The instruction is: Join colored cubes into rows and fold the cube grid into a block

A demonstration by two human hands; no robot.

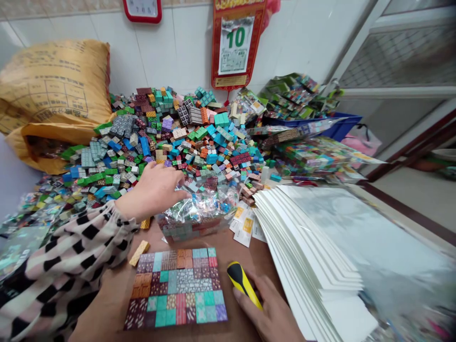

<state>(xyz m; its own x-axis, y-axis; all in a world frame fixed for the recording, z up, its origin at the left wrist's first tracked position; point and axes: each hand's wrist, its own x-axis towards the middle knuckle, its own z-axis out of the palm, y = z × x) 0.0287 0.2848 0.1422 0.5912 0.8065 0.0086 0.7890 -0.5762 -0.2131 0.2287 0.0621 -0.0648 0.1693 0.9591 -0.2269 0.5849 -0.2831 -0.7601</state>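
Head view shows the right hand (272,308) clamped on one yellow-and-black tool (245,285), partly hidden by the palm, just right of one patterned brick panel (178,287). Narrow bare table (254,260) lies between this panel and one stack of white boards (306,242). The left hand (155,187), fingers apart, is at one glaring plastic bag (201,211); contact I cannot tell. Behind, uncountable bricks (199,133) are heaped; one clock (142,8) is cut off at top.

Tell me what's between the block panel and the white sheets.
In the head view, the right hand, holding a yellow tool, is between the block panel and the white sheets, with brown table showing around it.
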